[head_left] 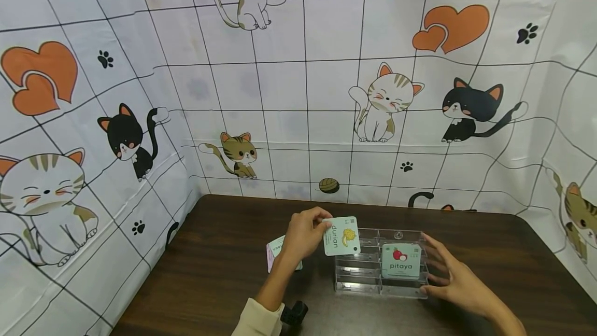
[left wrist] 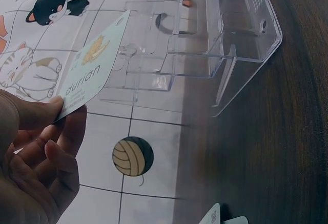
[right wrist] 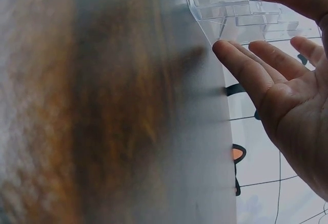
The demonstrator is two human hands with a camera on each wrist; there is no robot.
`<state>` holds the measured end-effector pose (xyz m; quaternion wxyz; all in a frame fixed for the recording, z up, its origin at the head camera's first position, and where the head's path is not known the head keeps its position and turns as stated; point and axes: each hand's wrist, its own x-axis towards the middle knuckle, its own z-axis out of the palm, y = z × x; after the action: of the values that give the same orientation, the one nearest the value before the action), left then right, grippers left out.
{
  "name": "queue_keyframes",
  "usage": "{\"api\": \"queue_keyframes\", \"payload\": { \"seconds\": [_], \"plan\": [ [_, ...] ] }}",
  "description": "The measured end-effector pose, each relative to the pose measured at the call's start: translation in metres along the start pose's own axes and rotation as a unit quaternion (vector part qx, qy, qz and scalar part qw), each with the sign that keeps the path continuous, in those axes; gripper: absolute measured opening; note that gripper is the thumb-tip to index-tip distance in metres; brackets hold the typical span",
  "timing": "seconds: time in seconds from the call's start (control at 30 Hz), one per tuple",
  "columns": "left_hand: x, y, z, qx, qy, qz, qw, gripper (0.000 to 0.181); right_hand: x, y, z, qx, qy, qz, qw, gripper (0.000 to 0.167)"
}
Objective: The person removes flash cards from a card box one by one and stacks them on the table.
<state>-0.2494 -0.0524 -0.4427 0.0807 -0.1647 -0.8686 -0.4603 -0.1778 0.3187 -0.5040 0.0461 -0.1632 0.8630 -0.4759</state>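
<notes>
While the left hand (head_left: 303,235) pinches a square pale-green durian card (head_left: 342,236) by a clear plastic tiered rack (head_left: 358,288), the right hand (head_left: 451,278) is just loosely spread at its right edge. Rack's sitting on the dark brown wood-look tabletop (head_left: 224,258).

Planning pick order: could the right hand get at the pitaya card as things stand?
Probably yes: the right hand holds no card, is at the clear rack, close to the pitaya card, and nothing covers that card's face.
</notes>
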Motion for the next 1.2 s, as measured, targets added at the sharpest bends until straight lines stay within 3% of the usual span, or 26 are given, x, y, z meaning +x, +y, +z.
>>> {"api": "queue_keyframes", "payload": {
  "seconds": [0.33,1.2],
  "plan": [
    [-0.002,0.0,-0.004,0.003,0.0,-0.016,0.9999,0.013,0.0,0.002,0.001,-0.004,0.0,-0.004,1.0,0.128],
    [-0.011,-0.023,-0.033,0.03,0.014,-0.027,0.9991,0.014,0.0,0.0,-0.002,-0.003,0.003,-0.007,1.0,0.126]
  ]
}}
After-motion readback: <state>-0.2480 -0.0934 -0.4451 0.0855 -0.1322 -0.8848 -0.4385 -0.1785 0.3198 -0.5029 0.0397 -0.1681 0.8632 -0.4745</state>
